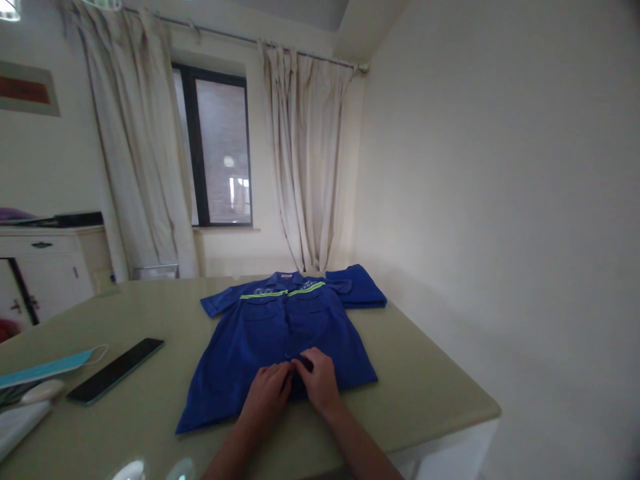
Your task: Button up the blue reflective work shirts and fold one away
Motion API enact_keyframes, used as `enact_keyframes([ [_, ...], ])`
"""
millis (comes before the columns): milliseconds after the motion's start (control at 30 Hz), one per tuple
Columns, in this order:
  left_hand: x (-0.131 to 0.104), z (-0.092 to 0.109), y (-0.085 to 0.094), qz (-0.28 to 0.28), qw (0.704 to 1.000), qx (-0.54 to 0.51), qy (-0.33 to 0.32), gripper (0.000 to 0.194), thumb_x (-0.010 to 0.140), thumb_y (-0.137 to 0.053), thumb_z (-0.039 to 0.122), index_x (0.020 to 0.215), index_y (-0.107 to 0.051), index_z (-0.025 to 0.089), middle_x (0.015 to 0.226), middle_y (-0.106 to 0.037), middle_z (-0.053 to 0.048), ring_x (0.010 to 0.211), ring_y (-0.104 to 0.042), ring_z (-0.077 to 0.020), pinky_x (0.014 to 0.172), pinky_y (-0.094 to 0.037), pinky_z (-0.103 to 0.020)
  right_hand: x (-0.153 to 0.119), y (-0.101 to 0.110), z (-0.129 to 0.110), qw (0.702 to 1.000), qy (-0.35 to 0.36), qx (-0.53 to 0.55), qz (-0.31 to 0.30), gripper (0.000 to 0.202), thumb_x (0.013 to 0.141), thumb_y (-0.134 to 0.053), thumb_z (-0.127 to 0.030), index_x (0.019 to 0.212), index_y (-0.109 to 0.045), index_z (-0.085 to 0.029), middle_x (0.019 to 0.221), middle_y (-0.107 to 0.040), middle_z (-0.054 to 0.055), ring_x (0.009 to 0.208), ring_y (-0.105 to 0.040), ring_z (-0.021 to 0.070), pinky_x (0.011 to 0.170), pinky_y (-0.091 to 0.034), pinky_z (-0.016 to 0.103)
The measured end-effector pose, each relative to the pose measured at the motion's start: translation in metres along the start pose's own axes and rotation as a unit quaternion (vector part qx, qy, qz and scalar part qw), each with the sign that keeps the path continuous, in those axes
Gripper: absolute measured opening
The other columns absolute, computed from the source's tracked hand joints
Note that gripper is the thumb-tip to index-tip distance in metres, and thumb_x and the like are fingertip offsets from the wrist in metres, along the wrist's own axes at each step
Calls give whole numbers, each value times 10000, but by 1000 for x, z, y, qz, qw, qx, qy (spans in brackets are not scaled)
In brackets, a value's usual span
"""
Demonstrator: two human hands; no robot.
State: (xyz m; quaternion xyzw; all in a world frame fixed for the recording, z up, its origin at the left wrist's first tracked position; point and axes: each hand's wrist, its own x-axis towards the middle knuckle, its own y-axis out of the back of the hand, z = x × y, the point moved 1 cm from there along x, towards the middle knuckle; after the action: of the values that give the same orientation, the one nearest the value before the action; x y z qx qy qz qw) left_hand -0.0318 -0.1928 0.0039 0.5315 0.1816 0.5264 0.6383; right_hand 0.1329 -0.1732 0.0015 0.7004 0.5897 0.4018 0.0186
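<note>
A blue short-sleeved work shirt (270, 333) lies spread front up, its collar away from me and a yellow-green stripe across the chest. At the lower middle of its front, near the hem, my left hand (270, 387) and my right hand (319, 377) meet with fingertips close together. Both hands pinch the shirt's cloth along the front opening. Whether a button sits between the fingers is hidden. Behind the shirt's right sleeve rests a folded blue garment (365, 287).
On the pale green table (415, 373), a black phone (117, 370), a blue face mask (50, 369) and a white object (20, 427) lie to the left. A wall (500, 200) runs along the right; curtains (310, 153) hang beyond the far edge.
</note>
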Motion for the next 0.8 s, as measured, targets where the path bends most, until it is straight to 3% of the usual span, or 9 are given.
enact_keyframes([
  [167,-1,-3,0,31,999,-28,10,331,1019,-349,247,1179,-639,265,1132,-743,-45,1043,-681,-209,939,-496,-354,-2,2,3,998,-29,44,-44,268,901,-646,-356,698,-673,-183,622,-609,-16,616,-543,150,591,-367,240],
  [300,0,-7,0,71,994,-88,-11,334,996,-368,216,1139,-667,259,1084,-739,-52,1011,-678,-203,929,-518,-337,-4,9,6,992,-14,105,-71,149,858,-647,-273,781,-732,-179,721,-677,2,695,-591,160,641,-410,237],
  [433,0,-6,4,78,990,-114,-20,324,914,-460,168,1058,-736,259,1033,-771,-38,984,-698,-206,932,-535,-342,-6,8,4,992,-48,108,-51,95,803,-704,-259,750,-711,-180,664,-654,-15,641,-571,150,604,-394,234],
  [567,-1,-5,7,75,987,-144,-9,242,925,-538,287,1000,-766,260,1019,-794,-41,980,-716,-218,939,-547,-353,-7,8,1,993,-39,93,-64,99,812,-665,-230,737,-710,-184,653,-655,-18,629,-567,149,599,-390,235],
  [800,1,-17,1,66,975,-205,52,236,901,-580,351,1085,-702,269,1046,-800,-9,1011,-744,-208,936,-559,-321,-8,12,-5,989,-26,124,-81,153,829,-606,-183,800,-756,-180,689,-700,-5,646,-610,161,615,-417,241],
])
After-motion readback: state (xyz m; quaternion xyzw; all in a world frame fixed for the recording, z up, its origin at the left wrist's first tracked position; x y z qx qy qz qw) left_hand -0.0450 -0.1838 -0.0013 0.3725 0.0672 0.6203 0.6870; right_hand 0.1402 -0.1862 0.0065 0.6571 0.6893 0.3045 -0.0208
